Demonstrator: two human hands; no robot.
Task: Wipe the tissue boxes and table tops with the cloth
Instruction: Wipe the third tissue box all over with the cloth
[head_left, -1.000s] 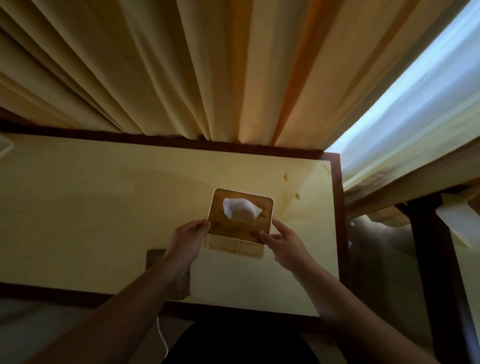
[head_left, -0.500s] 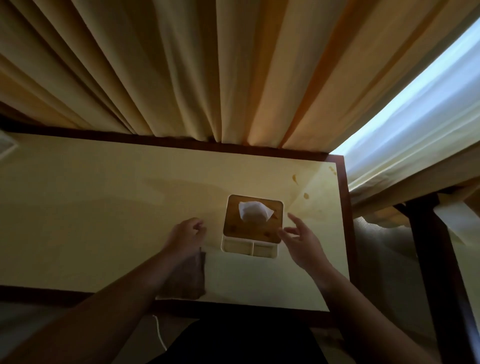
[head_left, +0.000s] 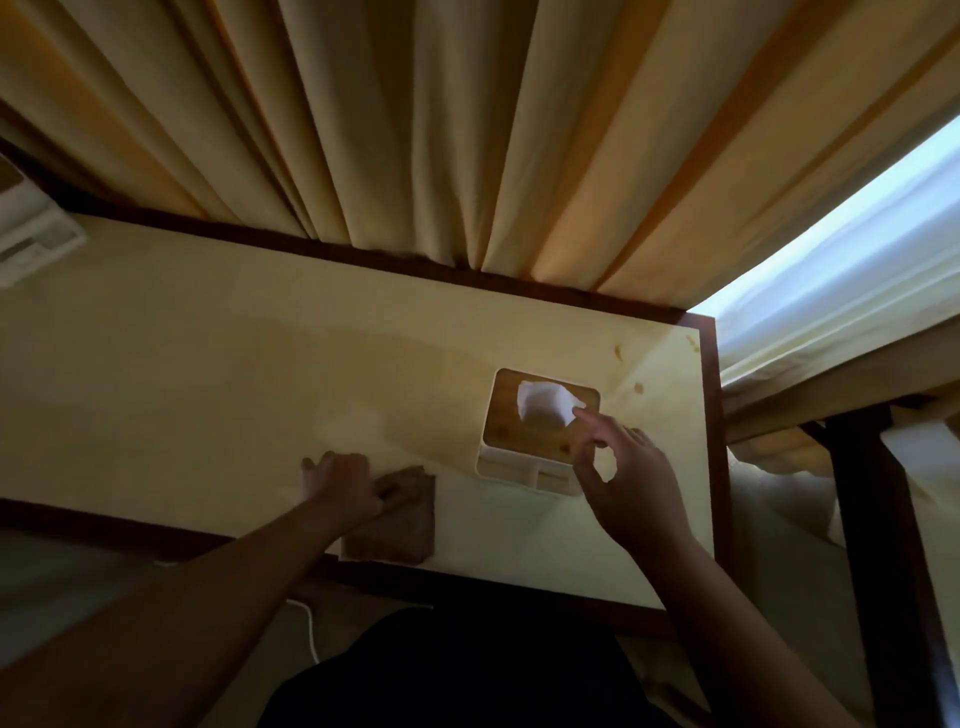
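Cloth (head_left: 395, 519) under left hand (head_left: 340, 486), seemingly gripped; right hand (head_left: 631, 480) open, touching tissue box (head_left: 524, 441).

Left hand (head_left: 340, 483) low with fingers curled, forearm stretched forward; right hand (head_left: 626, 480) raised, index finger extended, thumb curved beneath

Pleated tan curtains (head_left: 415, 130), sheer white curtain (head_left: 857, 270) (backlit), white cable (head_left: 310, 631)

The tissue box (head_left: 537, 431) stood on the worktop (head_left: 208, 374) toward its right end, a tissue (head_left: 543, 402) in its top. The cloth (head_left: 397, 517) lay left of it, at the near edge. Curtains (head_left: 467, 130) hung behind.
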